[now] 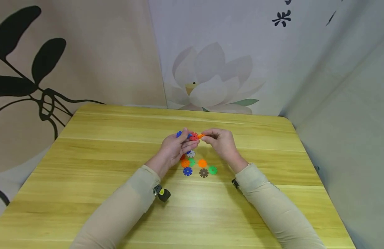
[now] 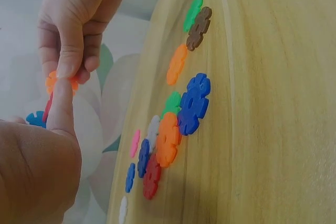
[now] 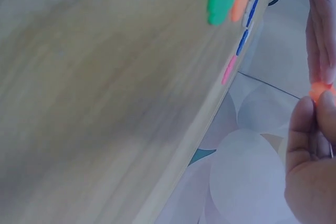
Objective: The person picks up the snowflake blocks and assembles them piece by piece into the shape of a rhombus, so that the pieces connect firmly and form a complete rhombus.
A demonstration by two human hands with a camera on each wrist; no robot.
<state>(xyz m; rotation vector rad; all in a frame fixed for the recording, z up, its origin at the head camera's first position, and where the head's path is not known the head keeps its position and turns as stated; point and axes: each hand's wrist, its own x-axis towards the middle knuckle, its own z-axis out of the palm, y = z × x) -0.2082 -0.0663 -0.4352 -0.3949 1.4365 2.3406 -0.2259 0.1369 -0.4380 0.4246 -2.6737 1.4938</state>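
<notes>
My left hand holds a short chain of notched plastic snowflake discs above the tabletop. A blue disc shows by the thumb, and a red disc sits near the fingertips. At the chain's right end, my right hand pinches an orange disc between thumb and fingers. In the left wrist view, that orange disc meets the red one at an angle, with a blue disc below. Fingers cover part of the chain.
Loose discs lie on the wooden table under the hands: a blue disc, a brown disc, a green disc, an orange disc and several others. A patterned curtain hangs behind the table's far edge.
</notes>
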